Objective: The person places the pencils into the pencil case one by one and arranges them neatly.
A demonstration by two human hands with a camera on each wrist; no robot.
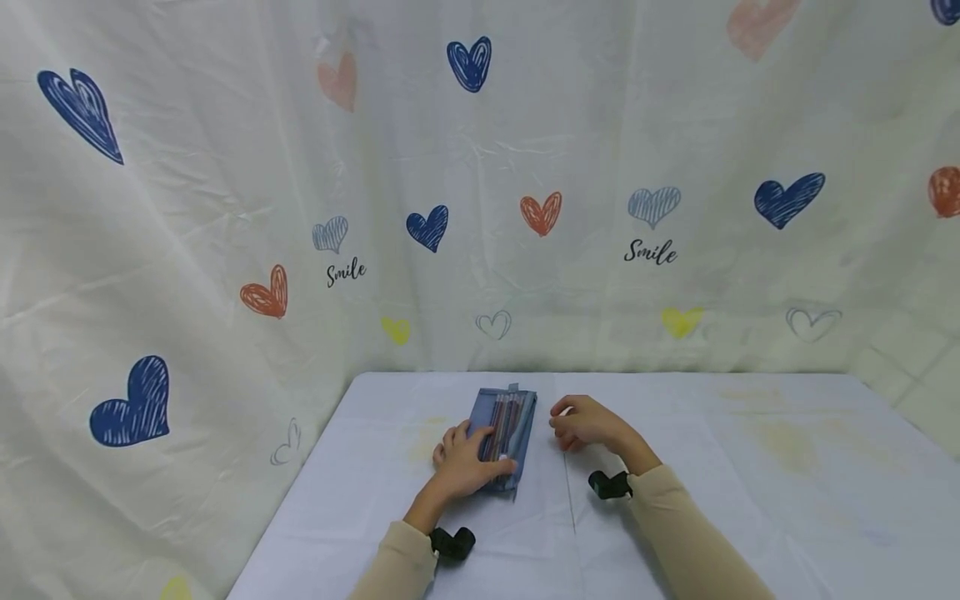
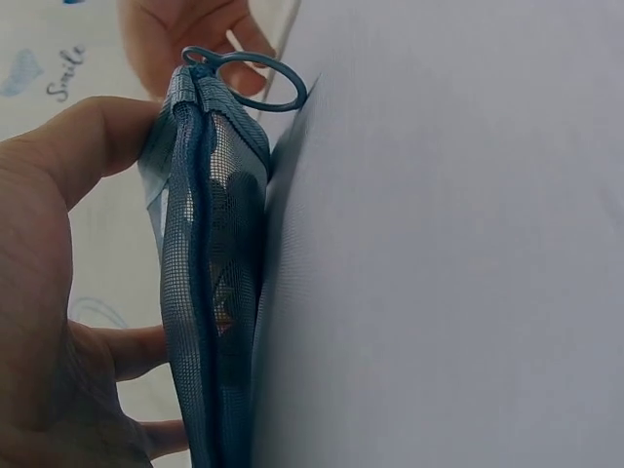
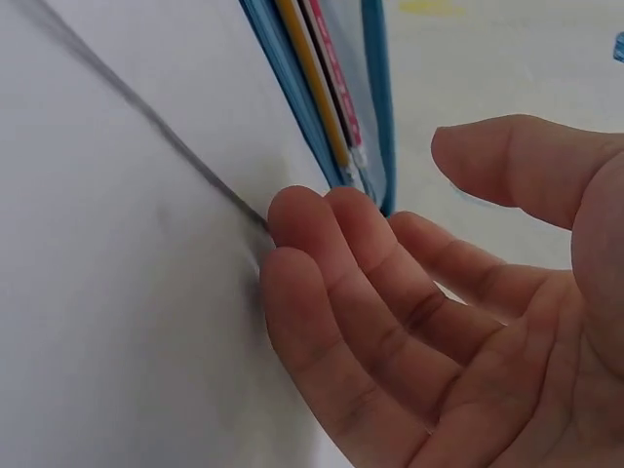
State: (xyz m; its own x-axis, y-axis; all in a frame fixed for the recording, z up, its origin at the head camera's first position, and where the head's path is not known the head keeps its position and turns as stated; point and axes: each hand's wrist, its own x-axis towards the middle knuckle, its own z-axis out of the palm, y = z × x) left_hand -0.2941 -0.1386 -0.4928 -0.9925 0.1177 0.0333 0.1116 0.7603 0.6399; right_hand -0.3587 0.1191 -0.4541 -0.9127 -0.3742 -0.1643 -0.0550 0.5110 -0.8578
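A flat blue zip pencil case (image 1: 524, 433) lies on the white table, with several pencils (image 1: 507, 412) showing through its front. My left hand (image 1: 459, 469) rests on its lower left part, fingers spread and thumb at the near right corner. In the left wrist view, the thumb and fingertips press the case's mesh side (image 2: 219, 244), and a blue ring pull (image 2: 283, 83) hangs at the zip's end. Just right of the case, my right hand (image 1: 592, 423) hovers with fingers loosely bent and nothing in them. Its thumb (image 3: 517, 161) stands well apart from the fingers in the right wrist view.
The white table (image 1: 735, 500) stretches out on both sides. A thin grey line (image 3: 161, 127) runs along its surface by the right hand. Behind stands a pale curtain (image 1: 570, 125) printed with hearts. Each wrist carries a small black camera (image 1: 609, 485).
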